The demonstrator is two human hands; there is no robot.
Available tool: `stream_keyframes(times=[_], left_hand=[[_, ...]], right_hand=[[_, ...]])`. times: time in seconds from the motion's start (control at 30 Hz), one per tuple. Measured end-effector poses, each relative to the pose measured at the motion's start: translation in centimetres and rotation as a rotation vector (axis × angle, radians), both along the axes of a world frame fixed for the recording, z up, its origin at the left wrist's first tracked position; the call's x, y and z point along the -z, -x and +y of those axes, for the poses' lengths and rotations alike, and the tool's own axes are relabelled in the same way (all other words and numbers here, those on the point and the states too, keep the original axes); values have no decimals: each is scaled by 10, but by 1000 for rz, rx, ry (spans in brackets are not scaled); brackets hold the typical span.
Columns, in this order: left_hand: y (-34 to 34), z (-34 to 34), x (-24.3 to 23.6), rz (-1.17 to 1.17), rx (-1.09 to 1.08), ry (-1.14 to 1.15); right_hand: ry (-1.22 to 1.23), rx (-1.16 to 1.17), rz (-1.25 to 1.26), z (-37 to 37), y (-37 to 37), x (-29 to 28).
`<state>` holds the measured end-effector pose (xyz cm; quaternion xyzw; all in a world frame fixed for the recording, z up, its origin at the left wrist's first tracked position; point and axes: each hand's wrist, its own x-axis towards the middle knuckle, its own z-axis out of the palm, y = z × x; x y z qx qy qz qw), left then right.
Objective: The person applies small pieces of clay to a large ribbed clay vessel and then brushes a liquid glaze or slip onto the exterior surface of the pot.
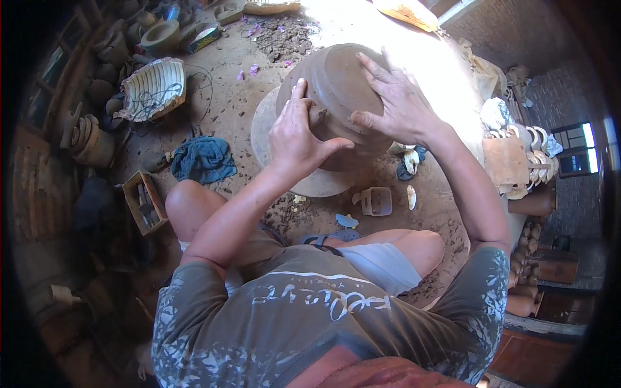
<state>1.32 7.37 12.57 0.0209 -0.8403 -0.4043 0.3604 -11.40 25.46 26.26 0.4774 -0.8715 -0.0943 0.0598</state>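
Observation:
A large rounded brown clay pot (333,74) sits on a pale round wheel disc (264,129) in front of me. Its surface looks wet and shows curved bands. My left hand (294,134) rests against the pot's near left side, the thumb stretched out to the right and a finger pointing up. By those fingers is a small brown lump (316,115); I cannot tell whether it is clay or a muddy fingertip. On the pot's right side lies my right hand (402,102), fingers spread and muddy, thumb toward the middle.
Left of the wheel lie a blue cloth (204,159), a wooden box of tools (143,204) and a ribbed pale tray (154,89). A clear plastic tub (376,201) stands near my feet. Loose clay (284,42) covers the floor beyond. Stacked pottery (521,161) is at right.

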Motion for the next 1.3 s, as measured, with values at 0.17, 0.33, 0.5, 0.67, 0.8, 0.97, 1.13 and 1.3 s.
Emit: stream_keyframes(times=[0.17,0.33,0.5,0.67,0.8,0.97,1.13,1.3], left_hand=[[1,-1,5,-17,43,-47],[0,2,1,32,12,12],[-3,5,2,-1,26,-55],[-4,2,0,-8,32,-66],[0,-3,2,43,35,-16],[1,-3,5,41,43,-11],[1,-9,1,-9,78,-51],[10,-20,5,49,101,14]], right_hand=[[234,-125,-31,3,3,-20],[-76,-26,91,-2,72,-51],[-240,33,70,-7,102,-10],[-419,-61,198,6,35,-15],[-409,-180,63,-1,-4,-41],[-275,114,-55,-24,51,-51],[-417,59,78,-36,40,-34],[-373,-86,-83,-25,-5,-44]])
